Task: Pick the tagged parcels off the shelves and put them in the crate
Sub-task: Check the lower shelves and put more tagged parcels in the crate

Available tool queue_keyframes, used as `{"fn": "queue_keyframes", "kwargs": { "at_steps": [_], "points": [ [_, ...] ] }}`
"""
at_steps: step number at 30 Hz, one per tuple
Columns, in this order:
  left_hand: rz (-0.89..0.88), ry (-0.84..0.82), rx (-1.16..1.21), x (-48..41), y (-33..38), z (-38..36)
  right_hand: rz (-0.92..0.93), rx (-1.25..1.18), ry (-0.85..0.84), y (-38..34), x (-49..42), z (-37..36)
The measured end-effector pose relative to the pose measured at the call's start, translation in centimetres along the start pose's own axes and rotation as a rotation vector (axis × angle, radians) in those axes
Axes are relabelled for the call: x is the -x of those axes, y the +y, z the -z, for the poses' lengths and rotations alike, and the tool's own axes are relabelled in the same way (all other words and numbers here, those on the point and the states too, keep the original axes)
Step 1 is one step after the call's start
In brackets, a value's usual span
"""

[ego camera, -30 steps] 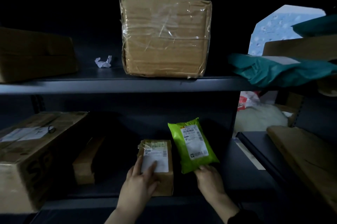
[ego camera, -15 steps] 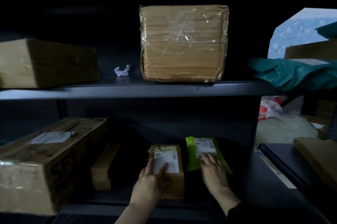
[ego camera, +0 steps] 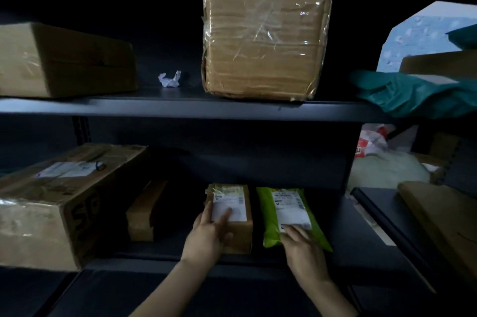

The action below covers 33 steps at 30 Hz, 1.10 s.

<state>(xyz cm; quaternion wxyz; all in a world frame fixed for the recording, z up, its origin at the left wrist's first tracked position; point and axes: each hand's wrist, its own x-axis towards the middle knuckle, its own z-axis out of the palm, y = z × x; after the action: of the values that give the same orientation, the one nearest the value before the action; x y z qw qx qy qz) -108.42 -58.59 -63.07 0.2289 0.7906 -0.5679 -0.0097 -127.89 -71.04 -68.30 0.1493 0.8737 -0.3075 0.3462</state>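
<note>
Two parcels (ego camera: 229, 216) under both hands (ego camera: 206, 236)

Very dim, shelf recesses near black. Brightest at three o'clock, perhaps daylight. Glare on the taped box (ego camera: 265, 40). Soft blur throughout, bowed toward the edges.

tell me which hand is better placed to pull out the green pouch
Right. The right hand already rests on the green pouch; the left hand lies on the small cardboard box beside it.
</note>
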Motion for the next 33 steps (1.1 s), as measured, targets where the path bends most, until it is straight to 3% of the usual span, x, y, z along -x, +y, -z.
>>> {"fn": "queue_keyframes", "kwargs": {
  "at_steps": [21,30,33],
  "points": [
    [-0.027,0.021,-0.035,1.9,-0.4,0.3,-0.040,0.038,-0.071,-2.4,0.6,2.0],
    [-0.021,-0.122,-0.021,1.1,-0.8,2.3,-0.117,0.081,-0.091,-3.2,-0.7,2.2],
    [0.005,-0.018,0.009,2.3,-3.5,3.3,-0.161,0.027,-0.045,-5.1,-1.6,2.8]
  ]
}}
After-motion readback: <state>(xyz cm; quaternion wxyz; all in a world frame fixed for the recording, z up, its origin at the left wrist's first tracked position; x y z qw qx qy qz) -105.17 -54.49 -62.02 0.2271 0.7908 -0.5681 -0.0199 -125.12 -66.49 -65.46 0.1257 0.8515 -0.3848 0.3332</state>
